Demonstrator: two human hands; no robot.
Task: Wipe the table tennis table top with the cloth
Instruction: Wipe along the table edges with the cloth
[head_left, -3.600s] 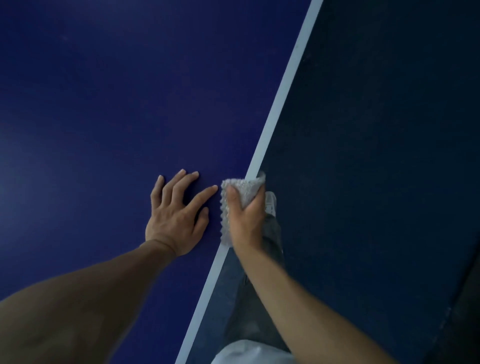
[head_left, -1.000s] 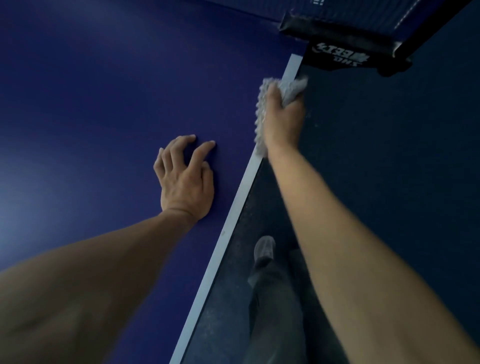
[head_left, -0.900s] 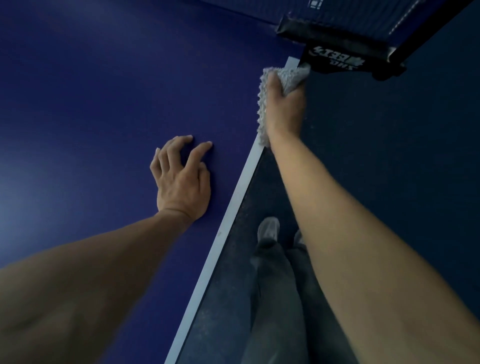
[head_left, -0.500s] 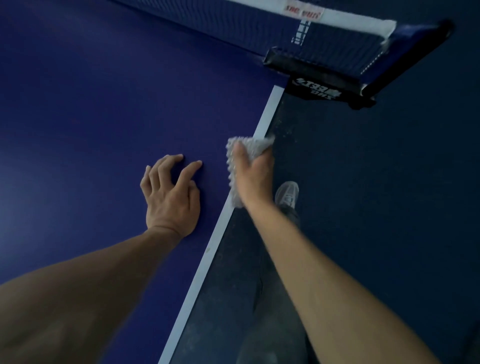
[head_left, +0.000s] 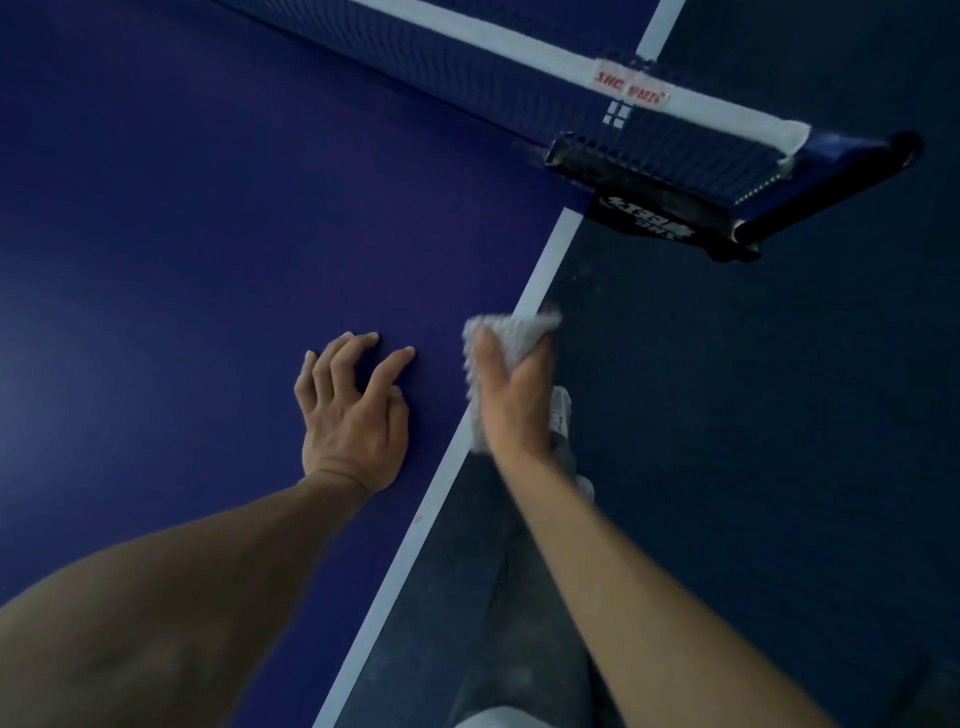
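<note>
Cloth: pale grey fluffy cloth on the right edge of the dark blue table top, draped over the white side line; long axis runs near-to-far along that line.
Right hand: clenched round the cloth, thumb on top.
Left hand: grasps nothing; heel and arched fingertips rest on the table top, just left of the cloth.
Writing: red lettering on the white tape label of the blue net, unreadable; black net clamp bears white "DHS", upside down.

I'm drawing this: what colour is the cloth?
The cloth is pale grey, seen best in the head view.
</note>
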